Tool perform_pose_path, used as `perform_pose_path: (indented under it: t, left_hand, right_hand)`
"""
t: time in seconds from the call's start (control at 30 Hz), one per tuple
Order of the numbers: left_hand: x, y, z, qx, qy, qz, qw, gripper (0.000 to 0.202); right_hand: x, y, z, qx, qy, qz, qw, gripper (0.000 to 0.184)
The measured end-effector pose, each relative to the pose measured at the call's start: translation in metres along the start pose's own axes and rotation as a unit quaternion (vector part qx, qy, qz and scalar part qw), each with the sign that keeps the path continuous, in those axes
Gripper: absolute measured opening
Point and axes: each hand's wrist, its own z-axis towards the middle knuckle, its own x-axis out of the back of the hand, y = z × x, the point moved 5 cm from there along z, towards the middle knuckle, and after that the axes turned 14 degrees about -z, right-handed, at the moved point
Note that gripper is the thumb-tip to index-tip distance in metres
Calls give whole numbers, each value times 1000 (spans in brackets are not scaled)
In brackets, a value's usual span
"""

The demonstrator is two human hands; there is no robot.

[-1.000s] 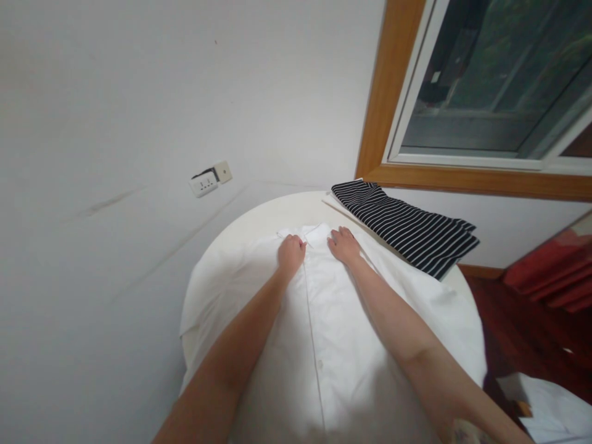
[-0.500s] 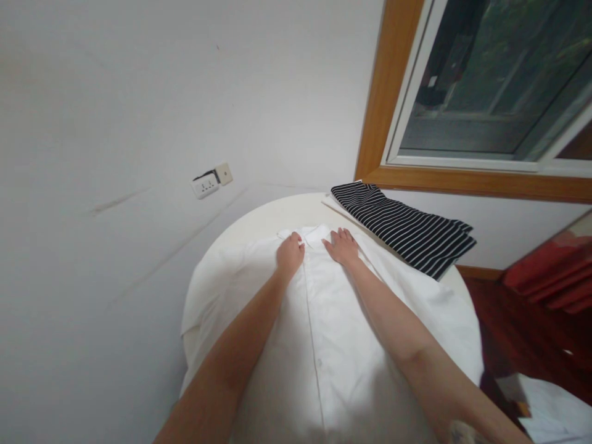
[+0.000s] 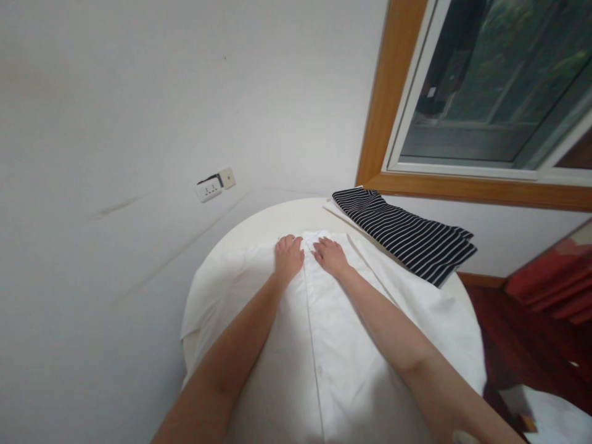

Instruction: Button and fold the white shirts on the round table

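Note:
A white button-up shirt point(image 3: 296, 345) lies spread front side up, its collar at the far end and its button line running toward me. My left hand point(image 3: 290, 256) rests on the shirt just left of the collar, palm down with the fingers apart. On the other side of the collar, my right hand point(image 3: 329, 254) lies on the cloth with its fingers spread. Part of the collar shows between the two hands; the rest is hidden under them.
The round white table point(image 3: 259, 225) stands against the wall. Folded black-and-white striped clothing point(image 3: 402, 231) lies at its back right. A wall socket point(image 3: 209, 189) is at left, a wood-framed window point(image 3: 462, 179) at right. White cloth point(image 3: 550, 413) shows low at right.
My left hand has gone from a pinch near the collar to lying with its fingers loosened. My right hand has shifted slightly left, closer to the button line. The view has tilted a little.

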Motion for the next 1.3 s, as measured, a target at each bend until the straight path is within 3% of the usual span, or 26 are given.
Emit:
perform_pose_path:
  t: [0.13, 0.33, 0.43, 0.53, 0.63, 0.83, 1.3]
  left_hand:
    - [-16, -8, -4, 33, -46, 7, 998, 45]
    - [-20, -17, -4, 64, -16, 34, 997, 66]
    - [-24, -20, -4, 68, -61, 24, 996, 59]
    - [-22, -21, -4, 61, -51, 20, 997, 58]
    - [-17, -21, -4, 42, -26, 11, 999, 63]
    - [-22, -32, 0, 54, -101, -2, 993, 57]
    - [-30, -36, 12, 32, -135, 14, 990, 63]
  right_hand:
    - [-10, -1, -2, -3, -51, 8, 999, 54]
    - [-4, 2, -4, -49, -35, -14, 998, 64]
    - [-7, 3, -3, -63, -65, -9, 996, 71]
    - [-11, 3, -2, -60, -98, 5, 993, 74]
    - [-12, 5, -2, -63, -92, 8, 994, 75]
    - [-13, 5, -2, -51, -94, 2, 994, 71]
    - [-19, 10, 6, -52, -137, -16, 989, 74]
